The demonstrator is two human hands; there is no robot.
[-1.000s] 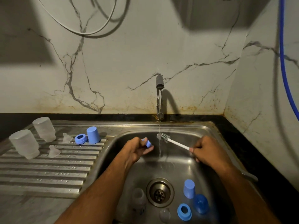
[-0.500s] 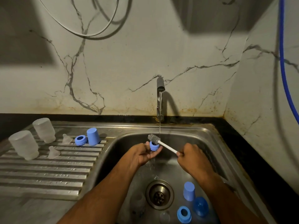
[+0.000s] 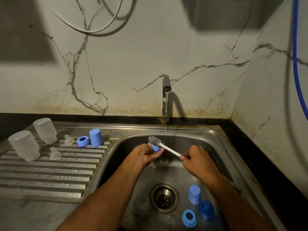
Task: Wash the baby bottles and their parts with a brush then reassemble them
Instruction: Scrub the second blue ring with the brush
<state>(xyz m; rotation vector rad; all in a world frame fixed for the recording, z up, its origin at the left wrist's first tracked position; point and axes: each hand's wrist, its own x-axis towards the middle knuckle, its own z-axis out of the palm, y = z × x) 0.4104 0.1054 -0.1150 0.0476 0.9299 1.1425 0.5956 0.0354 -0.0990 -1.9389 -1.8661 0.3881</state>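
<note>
Over the sink basin point(image 3: 208, 142), beside the tap's stream, the left hand point(image 3: 146, 154) grasps a blue collar ring point(image 3: 156, 148) in curled fingers. The right hand point(image 3: 198, 160) is clenched on the white handle of the brush point(image 3: 164, 146). The brush's long axis runs up and leftward from that grip, its bristle head touching the ring's top. Judged next: drive the bristles along this axis into the ring.

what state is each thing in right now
tap: running
brush: held by right hand, bristles on blue ring
blue ring: held in left hand
two bottles: upside down on drainboard
blue cap: on drainboard
blue collar: in sink
</note>
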